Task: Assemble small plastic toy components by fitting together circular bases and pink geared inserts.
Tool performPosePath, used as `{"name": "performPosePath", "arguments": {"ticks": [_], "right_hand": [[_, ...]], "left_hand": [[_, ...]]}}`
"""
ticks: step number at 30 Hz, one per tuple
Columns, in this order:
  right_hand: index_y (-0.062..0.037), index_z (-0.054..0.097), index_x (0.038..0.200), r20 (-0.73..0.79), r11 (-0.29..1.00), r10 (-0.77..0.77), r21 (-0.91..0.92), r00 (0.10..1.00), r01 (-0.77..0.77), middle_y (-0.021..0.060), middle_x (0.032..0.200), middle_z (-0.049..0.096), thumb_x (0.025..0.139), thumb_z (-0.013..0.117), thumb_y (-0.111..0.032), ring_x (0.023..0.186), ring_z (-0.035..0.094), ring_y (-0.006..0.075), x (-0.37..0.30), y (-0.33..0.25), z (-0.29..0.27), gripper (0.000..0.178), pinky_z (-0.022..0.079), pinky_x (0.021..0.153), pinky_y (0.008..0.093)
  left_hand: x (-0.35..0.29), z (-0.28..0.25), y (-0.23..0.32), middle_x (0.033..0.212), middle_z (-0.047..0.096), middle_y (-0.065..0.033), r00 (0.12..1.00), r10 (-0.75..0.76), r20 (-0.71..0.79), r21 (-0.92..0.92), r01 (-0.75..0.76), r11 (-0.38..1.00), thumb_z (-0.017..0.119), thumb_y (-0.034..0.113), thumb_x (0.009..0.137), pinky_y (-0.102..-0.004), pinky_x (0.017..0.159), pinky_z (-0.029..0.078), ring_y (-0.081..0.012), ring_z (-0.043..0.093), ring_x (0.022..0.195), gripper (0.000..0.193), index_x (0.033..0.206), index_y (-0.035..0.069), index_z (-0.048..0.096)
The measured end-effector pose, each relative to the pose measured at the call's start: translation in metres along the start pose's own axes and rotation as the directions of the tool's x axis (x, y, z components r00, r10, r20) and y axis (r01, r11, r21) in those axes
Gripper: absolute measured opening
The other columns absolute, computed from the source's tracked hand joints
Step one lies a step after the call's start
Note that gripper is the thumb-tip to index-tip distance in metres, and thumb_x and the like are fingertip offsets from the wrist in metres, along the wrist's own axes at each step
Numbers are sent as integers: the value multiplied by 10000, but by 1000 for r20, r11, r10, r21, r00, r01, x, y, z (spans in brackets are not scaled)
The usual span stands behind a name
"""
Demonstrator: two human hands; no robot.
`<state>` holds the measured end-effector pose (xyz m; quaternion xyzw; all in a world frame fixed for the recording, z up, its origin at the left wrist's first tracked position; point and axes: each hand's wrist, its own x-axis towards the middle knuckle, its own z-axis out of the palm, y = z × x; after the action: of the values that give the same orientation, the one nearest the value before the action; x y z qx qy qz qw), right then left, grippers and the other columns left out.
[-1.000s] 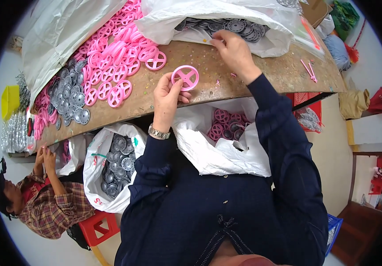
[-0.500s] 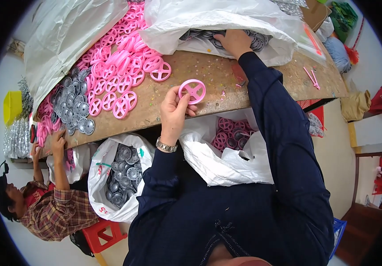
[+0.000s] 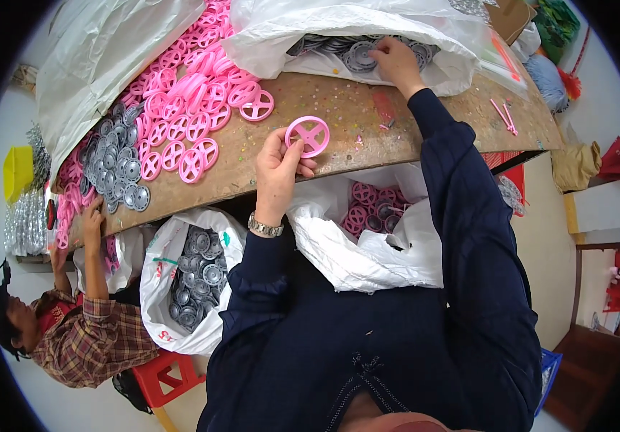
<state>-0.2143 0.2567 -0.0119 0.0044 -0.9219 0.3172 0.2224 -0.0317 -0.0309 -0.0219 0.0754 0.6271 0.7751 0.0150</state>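
Observation:
My left hand (image 3: 277, 173) is closed on the rim of a pink four-spoked plastic wheel (image 3: 311, 135), held upright just above the table's near edge. At the mouth of a white sack lying on the table, my right hand (image 3: 401, 65) pinches the edge of a round grey plastic wheel disc (image 3: 360, 57). More grey discs (image 3: 323, 45) lie inside that sack (image 3: 274, 47). Left of my hands spreads a heap of pink wheels (image 3: 198, 93), with a cluster of grey discs (image 3: 113, 162) beside it.
Below the table edge hang a white sack (image 3: 346, 263) of pink wheels and a white bag (image 3: 155, 288) of grey discs. A co-worker (image 3: 101, 331) sits at the far left, hands at the table. Thin pink sticks (image 3: 504, 119) lie on the wooden table (image 3: 310, 90) at right.
My right hand has drawn back slightly from inside the sack, and a grey disc now shows at its fingertips. My left hand still holds the pink wheel, almost unmoved.

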Motion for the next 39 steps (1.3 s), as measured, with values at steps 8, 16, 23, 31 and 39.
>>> {"name": "performPosePath", "arguments": {"ticks": [8,16,23,31,39], "right_hand": [[-14,661,999,-6,760,-39,649,999,34,8,846,682,886,706,-110,732,644,88,-68,-45,-38,155,493,643,245],[-39,673,960,-190,752,-586,233,788,616,59,911,695,844,687,7,801,668,198,-155,-89,-71,125,515,682,297],[-79,696,923,-162,673,-726,33,668,739,42,1009,715,741,709,-23,864,674,254,-178,-91,-74,191,527,733,363],[-74,704,1015,-150,653,-741,64,654,755,96,1117,694,774,659,-8,977,673,281,-199,-97,-68,253,525,798,356],[-6,607,1240,241,592,-128,797,962,-121,94,1183,654,950,608,-53,1034,623,148,-218,-105,-75,294,506,861,293]], "left_hand": [[5,2,11,915,672,-84,989,-145,31,-56,147,988,562,146,1005,-249,629,582,-127,675,697,266,1204,-30,544],[-4,5,13,983,687,-93,931,-247,270,-277,320,906,546,210,1027,-242,640,598,-148,701,759,316,1240,-23,555],[-17,17,19,1029,691,-113,905,-240,351,-333,360,871,521,207,1039,-237,642,597,-155,703,763,341,1294,-19,524],[-29,21,15,1041,677,-112,944,-187,271,-278,263,924,543,140,1014,-245,658,594,-161,700,787,324,1297,-14,516],[-45,34,24,1062,666,-100,972,-106,209,-134,136,982,549,94,1001,-258,664,583,-155,689,789,307,1289,-6,515]]}}
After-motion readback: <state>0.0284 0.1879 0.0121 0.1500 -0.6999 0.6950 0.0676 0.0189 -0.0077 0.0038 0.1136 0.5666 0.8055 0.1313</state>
